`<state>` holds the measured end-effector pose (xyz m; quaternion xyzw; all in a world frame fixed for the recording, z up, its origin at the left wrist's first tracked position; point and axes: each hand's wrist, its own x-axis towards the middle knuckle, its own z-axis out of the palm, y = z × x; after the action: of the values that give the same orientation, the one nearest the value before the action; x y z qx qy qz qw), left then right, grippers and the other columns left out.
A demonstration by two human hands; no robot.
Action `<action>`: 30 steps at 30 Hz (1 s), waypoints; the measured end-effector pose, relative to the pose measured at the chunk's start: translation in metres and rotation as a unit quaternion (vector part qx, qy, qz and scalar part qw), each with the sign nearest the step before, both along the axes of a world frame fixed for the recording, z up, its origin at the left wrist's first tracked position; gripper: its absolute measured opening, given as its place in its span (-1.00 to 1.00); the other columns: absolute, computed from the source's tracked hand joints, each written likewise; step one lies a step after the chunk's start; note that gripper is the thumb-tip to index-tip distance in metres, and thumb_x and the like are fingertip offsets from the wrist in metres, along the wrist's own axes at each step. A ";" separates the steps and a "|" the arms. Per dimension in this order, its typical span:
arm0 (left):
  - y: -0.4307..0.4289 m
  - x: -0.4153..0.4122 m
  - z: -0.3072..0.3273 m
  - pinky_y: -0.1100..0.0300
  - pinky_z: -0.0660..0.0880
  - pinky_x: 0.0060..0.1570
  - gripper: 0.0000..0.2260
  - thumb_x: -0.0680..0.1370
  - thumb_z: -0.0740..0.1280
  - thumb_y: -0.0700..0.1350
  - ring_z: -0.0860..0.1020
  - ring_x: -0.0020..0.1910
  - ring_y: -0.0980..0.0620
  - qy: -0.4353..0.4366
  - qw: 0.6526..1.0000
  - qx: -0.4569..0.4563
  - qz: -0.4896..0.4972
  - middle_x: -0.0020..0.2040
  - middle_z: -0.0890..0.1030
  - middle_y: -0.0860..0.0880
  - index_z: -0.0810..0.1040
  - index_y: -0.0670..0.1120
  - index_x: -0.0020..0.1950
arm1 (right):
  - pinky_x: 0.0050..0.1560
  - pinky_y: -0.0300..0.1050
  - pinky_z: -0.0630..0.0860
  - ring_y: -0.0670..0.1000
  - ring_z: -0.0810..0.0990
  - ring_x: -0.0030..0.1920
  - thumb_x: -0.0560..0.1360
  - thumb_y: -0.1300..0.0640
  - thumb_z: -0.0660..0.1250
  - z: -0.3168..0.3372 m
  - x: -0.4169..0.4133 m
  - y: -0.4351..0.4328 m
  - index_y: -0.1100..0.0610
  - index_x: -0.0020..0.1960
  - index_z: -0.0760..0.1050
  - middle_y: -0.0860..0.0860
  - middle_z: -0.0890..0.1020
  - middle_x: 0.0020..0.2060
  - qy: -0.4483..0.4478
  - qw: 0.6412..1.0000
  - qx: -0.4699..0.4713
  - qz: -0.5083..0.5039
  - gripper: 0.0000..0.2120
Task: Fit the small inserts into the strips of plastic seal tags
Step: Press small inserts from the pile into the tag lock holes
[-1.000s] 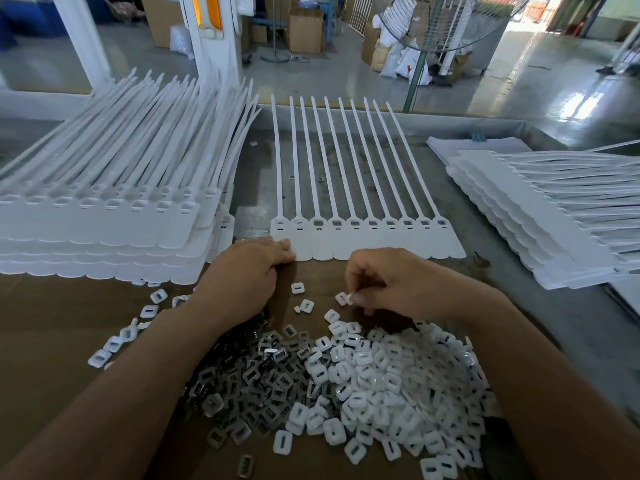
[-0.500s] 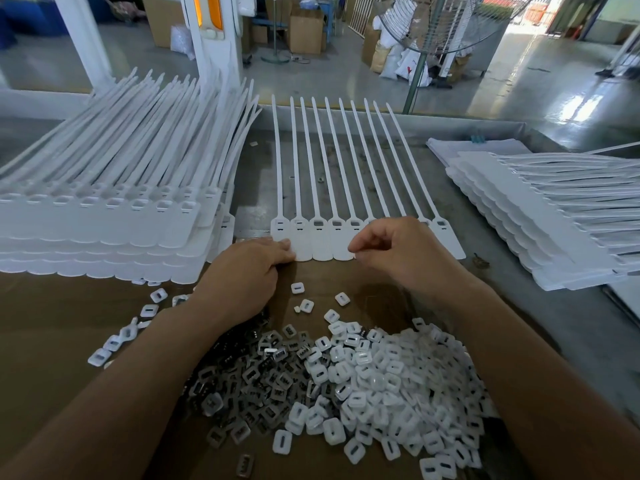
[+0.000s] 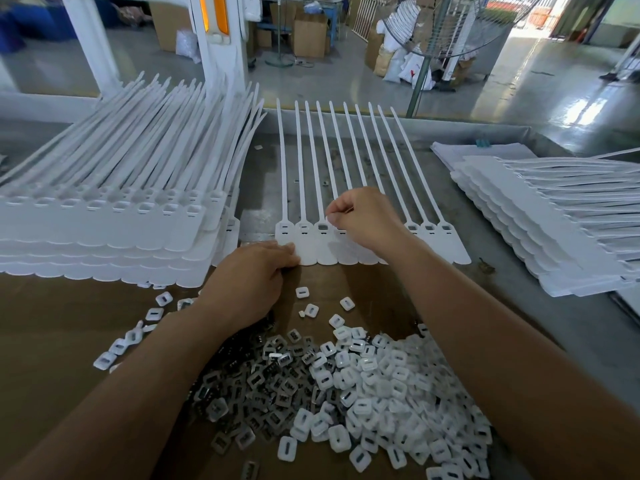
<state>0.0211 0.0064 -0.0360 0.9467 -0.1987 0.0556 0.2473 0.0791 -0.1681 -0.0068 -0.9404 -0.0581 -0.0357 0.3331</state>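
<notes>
Right grip [image 3: 367,221] is pinching a small white insert [image 3: 329,216] between thumb and forefinger, just above the open socket of the third tag head from the left. Left grip [image 3: 254,273] is lying knuckles-up, fingertips pressing the near edge of the strip of seal tags [image 3: 455,249]. The strip is lying flat on the grey metal tabletop [image 3: 554,327]: smooth white plastic tags joined side by side, rounded flags near, thin tails pointing away. Closer in, a heap of white inserts [image 3: 381,393], rounded squares with slots, is sitting on brown cardboard [image 3: 52,341] beside duller grey metal clips [image 3: 249,386]. Compared with half a second ago, the right grip is now sitting further left along the heads, while the left is staying put.
</notes>
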 end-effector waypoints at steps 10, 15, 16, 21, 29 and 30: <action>0.000 0.001 0.001 0.34 0.11 0.28 -0.62 0.54 0.12 -0.30 0.28 0.37 0.11 -0.003 1.000 -0.001 -0.002 0.35 0.40 0.07 0.48 -0.02 0.28 | -0.19 -0.24 0.34 -0.09 0.49 -0.12 0.52 0.17 0.27 -0.016 0.014 0.011 0.16 -0.04 0.63 0.01 0.64 0.03 0.035 0.999 -0.040 -0.008 -0.84; 0.001 0.000 0.000 0.36 0.09 0.26 -0.62 0.53 0.13 -0.30 0.28 0.37 0.11 -0.004 1.000 -0.005 -0.003 0.35 0.40 0.07 0.48 -0.01 0.28 | -0.23 -0.27 0.32 -0.14 0.45 -0.15 0.51 0.20 0.30 -0.016 0.013 0.013 0.08 -0.10 0.61 -0.05 0.63 -0.06 0.018 0.999 -0.035 -0.008 -0.89; 0.001 -0.001 0.000 0.36 0.09 0.26 -0.62 0.53 0.13 -0.30 0.28 0.37 0.11 -0.005 1.000 -0.005 -0.003 0.35 0.40 0.06 0.48 -0.02 0.28 | -0.26 -0.28 0.32 -0.15 0.45 -0.17 0.49 0.21 0.31 -0.016 0.013 0.013 0.04 -0.16 0.58 -0.07 0.62 -0.11 0.015 0.999 -0.027 -0.010 -0.88; 0.002 -0.001 0.000 0.33 0.10 0.28 -0.62 0.53 0.13 -0.29 0.28 0.37 0.10 -0.001 1.000 -0.005 -0.001 0.35 0.39 0.07 0.47 0.00 0.28 | -0.32 -0.32 0.31 -0.18 0.46 -0.23 0.45 0.20 0.37 -0.019 0.015 0.014 -0.08 -0.30 0.45 -0.14 0.53 -0.23 0.012 1.000 -0.004 -0.022 -0.76; 0.002 -0.001 0.000 0.33 0.11 0.28 -0.62 0.53 0.13 -0.30 0.29 0.37 0.10 -0.002 1.000 -0.006 0.000 0.35 0.40 0.07 0.48 -0.02 0.28 | -0.37 -0.28 0.25 -0.19 0.36 -0.30 0.37 0.21 0.44 -0.018 0.025 0.012 -0.06 -0.31 0.37 -0.22 0.41 -0.32 0.040 0.997 0.016 -0.064 -0.71; 0.002 -0.001 0.000 0.35 0.09 0.28 -0.62 0.53 0.13 -0.31 0.29 0.37 0.11 -0.003 1.000 -0.006 -0.002 0.35 0.40 0.07 0.48 -0.02 0.28 | -0.38 -0.28 0.25 -0.18 0.37 -0.31 0.37 0.21 0.43 -0.018 0.025 0.012 -0.06 -0.32 0.37 -0.22 0.41 -0.33 0.041 0.997 0.014 -0.063 -0.71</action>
<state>0.0200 0.0088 -0.0356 0.9448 -0.2006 0.0588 0.2523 0.1042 -0.1564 -0.0244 -0.9381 0.0157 -0.0186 0.3455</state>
